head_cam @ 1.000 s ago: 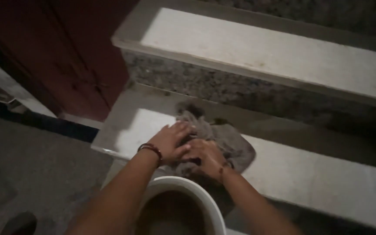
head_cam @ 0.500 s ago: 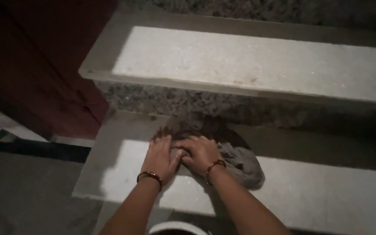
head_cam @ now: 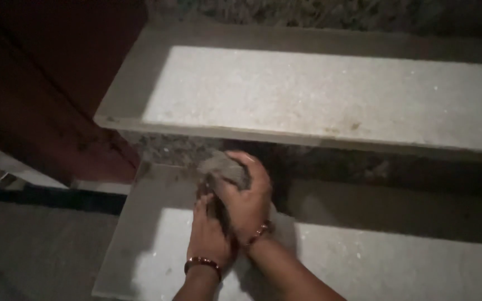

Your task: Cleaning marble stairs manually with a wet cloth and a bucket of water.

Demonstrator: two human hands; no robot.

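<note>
Both my hands are clasped around a bunched grey cloth point(head_cam: 222, 166), lifted just above the lower stone step point(head_cam: 364, 262). My right hand point(head_cam: 249, 200) wraps over the top of the wad, fingers curled tight. My left hand point(head_cam: 207, 234) presses against it from below and the left. Only a small tip of the cloth shows above my fingers. A beaded bracelet sits on each wrist.
A second pale stone step point(head_cam: 319, 95) rises behind, with a speckled granite riser point(head_cam: 168, 149) under it in shadow. A dark red door or panel point(head_cam: 46, 83) stands at the left. Grey floor point(head_cam: 29, 251) lies below the steps at the lower left.
The cloth was spread flat on the lower step under my palms; now it is gathered into a tight wad between both hands. The white bucket rim has left the view.
</note>
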